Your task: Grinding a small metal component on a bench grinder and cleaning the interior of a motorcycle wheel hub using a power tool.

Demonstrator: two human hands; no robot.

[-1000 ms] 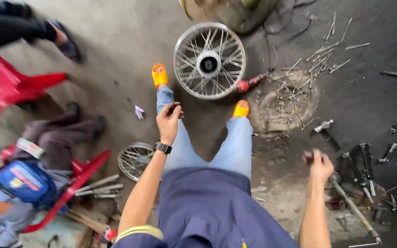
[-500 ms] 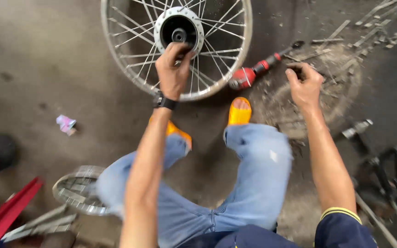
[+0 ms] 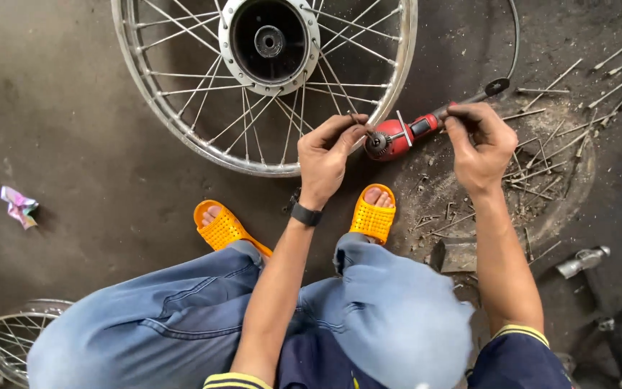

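A spoked motorcycle wheel [image 3: 181, 137] with a black hub lies flat on the dark floor in front of my feet. A red power drill [image 3: 401, 135] lies at the wheel's right edge, chuck pointing left. My left hand [image 3: 329, 151], with a black watch on the wrist, pinches a thin metal piece right at the chuck. My right hand [image 3: 480, 148] grips the drill's rear handle. My legs in blue jeans and orange sandals [image 3: 372, 216] are below the hands.
Several loose spokes [image 3: 570, 137] litter the floor at right around a round dusty patch. A second spoked rim [image 3: 5, 346] shows at bottom left, a crumpled wrapper [image 3: 19, 205] at left, metal tools [image 3: 584, 263] at lower right.
The view has closed in on the wheel as I leaned forward. My left hand moved from the hub to the drill's chuck, and my right hand took hold of the drill's handle.
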